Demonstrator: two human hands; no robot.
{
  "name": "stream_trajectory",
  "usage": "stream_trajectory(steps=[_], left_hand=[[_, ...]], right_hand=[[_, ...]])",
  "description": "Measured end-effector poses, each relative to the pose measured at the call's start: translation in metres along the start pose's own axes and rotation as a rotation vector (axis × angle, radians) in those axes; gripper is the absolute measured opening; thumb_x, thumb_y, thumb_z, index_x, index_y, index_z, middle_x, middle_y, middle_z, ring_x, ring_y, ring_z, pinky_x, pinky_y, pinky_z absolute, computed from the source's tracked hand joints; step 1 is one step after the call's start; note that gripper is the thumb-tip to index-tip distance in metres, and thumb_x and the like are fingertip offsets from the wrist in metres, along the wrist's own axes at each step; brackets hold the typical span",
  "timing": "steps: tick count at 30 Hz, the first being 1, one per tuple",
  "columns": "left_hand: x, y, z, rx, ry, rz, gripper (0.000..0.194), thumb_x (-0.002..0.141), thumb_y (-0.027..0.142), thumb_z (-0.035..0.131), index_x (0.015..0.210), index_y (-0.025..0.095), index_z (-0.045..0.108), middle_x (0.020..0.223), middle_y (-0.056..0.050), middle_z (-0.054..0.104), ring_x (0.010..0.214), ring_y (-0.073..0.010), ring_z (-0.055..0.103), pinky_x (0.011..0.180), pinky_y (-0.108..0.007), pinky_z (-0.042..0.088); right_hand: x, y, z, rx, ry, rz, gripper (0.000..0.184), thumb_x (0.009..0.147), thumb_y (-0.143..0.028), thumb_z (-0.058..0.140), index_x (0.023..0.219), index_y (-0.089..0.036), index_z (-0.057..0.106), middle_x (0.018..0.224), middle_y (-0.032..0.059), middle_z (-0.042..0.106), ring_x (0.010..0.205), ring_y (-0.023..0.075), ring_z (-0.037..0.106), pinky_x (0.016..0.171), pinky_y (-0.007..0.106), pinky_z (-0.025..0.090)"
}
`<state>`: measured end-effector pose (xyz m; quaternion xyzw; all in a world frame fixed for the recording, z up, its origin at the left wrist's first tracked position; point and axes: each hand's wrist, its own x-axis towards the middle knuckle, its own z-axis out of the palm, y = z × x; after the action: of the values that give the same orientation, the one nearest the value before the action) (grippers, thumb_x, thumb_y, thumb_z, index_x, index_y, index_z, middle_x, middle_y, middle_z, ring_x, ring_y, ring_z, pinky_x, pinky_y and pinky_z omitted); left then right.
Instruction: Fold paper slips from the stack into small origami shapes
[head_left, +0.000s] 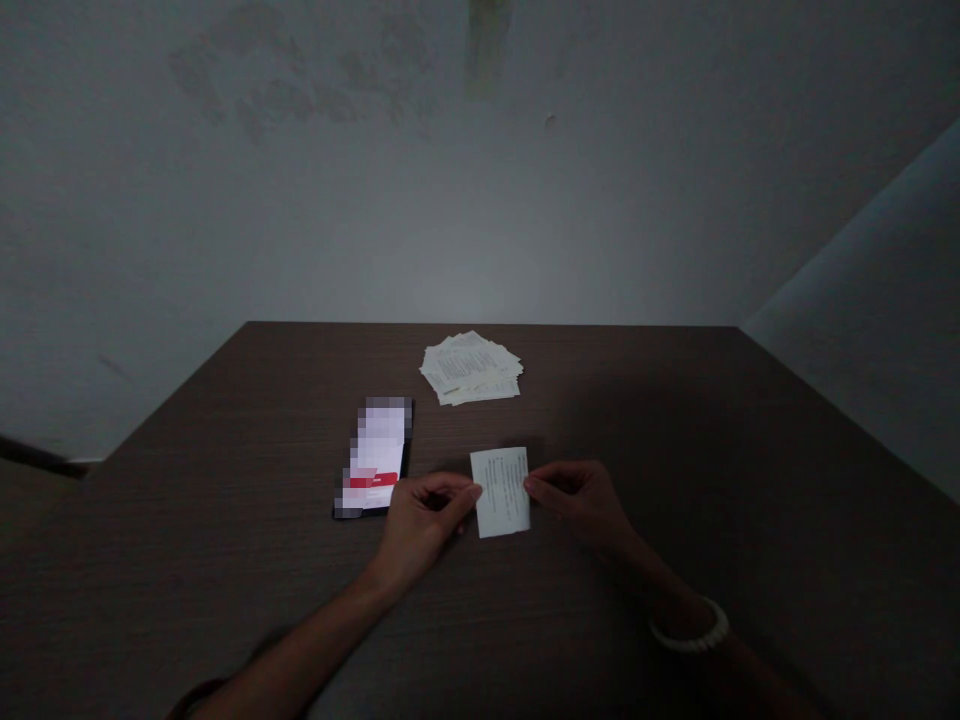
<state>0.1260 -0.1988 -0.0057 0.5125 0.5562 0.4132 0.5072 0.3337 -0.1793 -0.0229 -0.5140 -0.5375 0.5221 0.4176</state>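
Note:
A small white slip of paper (pixel 503 505) with lines of dark print is held between my two hands, just above the table. My left hand (pixel 429 515) pinches its left edge between thumb and fingers. On the opposite edge, my right hand (pixel 581 500) has the same kind of pinch. The print runs sideways and is too small to read. Close beyond my left hand lies a phone (pixel 384 440) with its screen lit, showing a red bar; part of the screen is pixelated.
Farther back on the brown wooden table (pixel 637 390) sits a loose, fanned pile of printed paper slips (pixel 472 365). Behind the table's far edge rises a stained grey wall (pixel 450 220). A white beaded bracelet (pixel 694 635) is around my right wrist.

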Motion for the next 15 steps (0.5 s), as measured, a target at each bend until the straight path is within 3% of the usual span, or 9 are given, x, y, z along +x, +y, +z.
stream_trajectory(steps=[8, 15], left_hand=[[-0.0008, 0.0054, 0.0011, -0.021, -0.046, -0.06, 0.026, 0.072, 0.041, 0.071, 0.072, 0.015, 0.073, 0.048, -0.001, 0.056, 0.043, -0.0094, 0.043, 0.04, -0.019, 0.03], [-0.0002, 0.0044, 0.0004, -0.057, -0.088, -0.045, 0.024, 0.072, 0.039, 0.071, 0.072, 0.016, 0.073, 0.056, -0.002, 0.063, 0.043, -0.0085, 0.045, 0.04, -0.019, 0.033]], right_hand=[[-0.0006, -0.0009, 0.0016, -0.061, 0.109, -0.014, 0.019, 0.068, -0.038, 0.076, 0.072, -0.02, 0.076, 0.07, 0.0054, 0.074, 0.064, 0.0203, 0.068, 0.058, 0.029, 0.054], [-0.0005, -0.005, 0.002, -0.012, 0.092, 0.039, 0.021, 0.069, -0.039, 0.075, 0.073, -0.019, 0.076, 0.069, 0.0039, 0.073, 0.06, 0.0169, 0.065, 0.053, 0.025, 0.051]])
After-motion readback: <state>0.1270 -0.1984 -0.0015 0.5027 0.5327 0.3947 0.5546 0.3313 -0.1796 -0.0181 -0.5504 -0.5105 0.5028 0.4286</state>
